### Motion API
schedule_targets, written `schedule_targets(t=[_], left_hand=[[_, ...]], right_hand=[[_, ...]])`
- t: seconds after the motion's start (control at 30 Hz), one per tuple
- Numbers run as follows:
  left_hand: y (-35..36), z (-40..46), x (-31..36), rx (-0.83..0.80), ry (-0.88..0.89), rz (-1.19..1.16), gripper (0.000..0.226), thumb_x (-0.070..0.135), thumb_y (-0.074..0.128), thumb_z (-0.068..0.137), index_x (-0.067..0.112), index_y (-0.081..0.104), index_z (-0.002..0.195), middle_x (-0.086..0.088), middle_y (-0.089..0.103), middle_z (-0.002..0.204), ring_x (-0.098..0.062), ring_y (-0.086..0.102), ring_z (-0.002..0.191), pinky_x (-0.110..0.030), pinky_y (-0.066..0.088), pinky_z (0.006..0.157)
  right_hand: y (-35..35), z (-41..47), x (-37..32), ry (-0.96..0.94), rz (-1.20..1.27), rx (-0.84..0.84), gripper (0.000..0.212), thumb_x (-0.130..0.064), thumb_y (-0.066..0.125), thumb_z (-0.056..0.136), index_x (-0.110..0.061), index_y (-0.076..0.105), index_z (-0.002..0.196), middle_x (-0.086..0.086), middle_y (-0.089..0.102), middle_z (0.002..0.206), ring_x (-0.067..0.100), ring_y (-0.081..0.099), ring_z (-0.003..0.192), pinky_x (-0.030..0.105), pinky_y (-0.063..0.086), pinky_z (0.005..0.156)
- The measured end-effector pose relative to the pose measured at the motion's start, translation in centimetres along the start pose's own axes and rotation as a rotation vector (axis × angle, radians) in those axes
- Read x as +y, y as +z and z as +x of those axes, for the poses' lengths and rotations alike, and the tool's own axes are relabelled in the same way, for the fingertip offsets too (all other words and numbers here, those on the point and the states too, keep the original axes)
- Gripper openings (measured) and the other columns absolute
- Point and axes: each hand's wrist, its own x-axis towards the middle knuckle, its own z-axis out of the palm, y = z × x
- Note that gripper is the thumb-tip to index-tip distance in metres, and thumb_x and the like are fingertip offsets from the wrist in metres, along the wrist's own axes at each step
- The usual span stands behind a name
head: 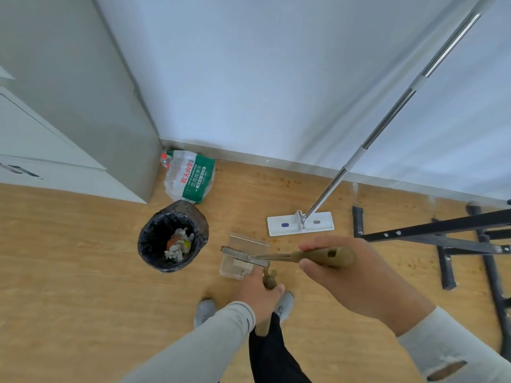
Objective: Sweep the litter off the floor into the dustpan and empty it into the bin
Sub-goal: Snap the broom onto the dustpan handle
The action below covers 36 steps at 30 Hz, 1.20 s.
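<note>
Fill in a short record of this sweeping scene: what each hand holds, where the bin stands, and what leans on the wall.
left hand: grips the dustpan handle
right hand: grips the brush handle
bin: on the floor left of the dustpan, black liner, litter inside
mop: head on the floor, pole leaning on the wall

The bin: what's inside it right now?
Inside the bin, lined with a black bag, lies crumpled white paper with orange and yellow scraps. Whatever is beneath that litter is hidden.
</note>
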Motion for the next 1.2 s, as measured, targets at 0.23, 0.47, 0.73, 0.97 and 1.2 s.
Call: schedule_targets(t=[0.23, 0.47, 0.73, 0.97, 1.2], left_hand=[[-0.5, 0.2, -0.8, -0.039, 0.023, -0.063, 0.082, 0.050, 0.069, 0.087, 0.040, 0.024, 0.155, 0.003, 0.057, 0.142, -0.020, 0.055, 0.130, -0.041, 0.045, 0.110], [-0.6, 0.3, -0.8, -0.053, 0.049, -0.094, 0.079, 0.048, 0.070, 0.086, 0.044, 0.028, 0.153, 0.004, 0.060, 0.137, -0.020, 0.058, 0.124, -0.041, 0.048, 0.108], [-1.2, 0.4, -0.5, -0.114, 0.088, -0.083, 0.080, 0.045, 0.069, 0.087, 0.050, 0.023, 0.153, 0.004, 0.060, 0.139, -0.019, 0.060, 0.121, -0.038, 0.049, 0.107], [-1.9, 1.0, -0.4, -0.156, 0.074, -0.038, 0.078, 0.051, 0.064, 0.074, 0.053, 0.033, 0.145, 0.001, 0.068, 0.127, -0.026, 0.065, 0.115, -0.045, 0.054, 0.100], [-1.9, 1.4, -0.5, -0.144, 0.069, -0.020, 0.075, 0.048, 0.073, 0.078, 0.050, 0.038, 0.143, -0.001, 0.069, 0.124, -0.025, 0.065, 0.115, -0.042, 0.053, 0.102]], right_hand=[[0.2, -1.2, -0.4, 0.027, -0.001, -0.009, 0.016, -0.033, 0.073, 0.089, -0.040, 0.076, 0.103, -0.023, 0.074, 0.092, -0.009, 0.063, 0.094, 0.011, 0.053, 0.077], [0.3, -2.0, -1.3, 0.012, 0.065, -0.041, 0.021, -0.029, 0.073, 0.089, -0.049, 0.069, 0.094, -0.024, 0.073, 0.093, -0.001, 0.067, 0.086, 0.021, 0.057, 0.076], [0.2, -2.1, -2.4, -0.022, -0.020, -0.083, 0.030, -0.031, 0.071, 0.092, -0.055, 0.064, 0.075, -0.018, 0.075, 0.093, -0.007, 0.062, 0.096, 0.019, 0.055, 0.084], [0.6, -1.3, -2.8, -0.033, -0.101, -0.116, 0.016, -0.037, 0.066, 0.094, -0.039, 0.076, 0.106, -0.019, 0.071, 0.093, -0.002, 0.064, 0.090, 0.014, 0.052, 0.074], [0.2, -0.6, -2.2, 0.000, -0.056, -0.097, 0.013, -0.034, 0.069, 0.091, -0.036, 0.078, 0.100, -0.013, 0.073, 0.083, -0.004, 0.064, 0.083, 0.015, 0.053, 0.065]])
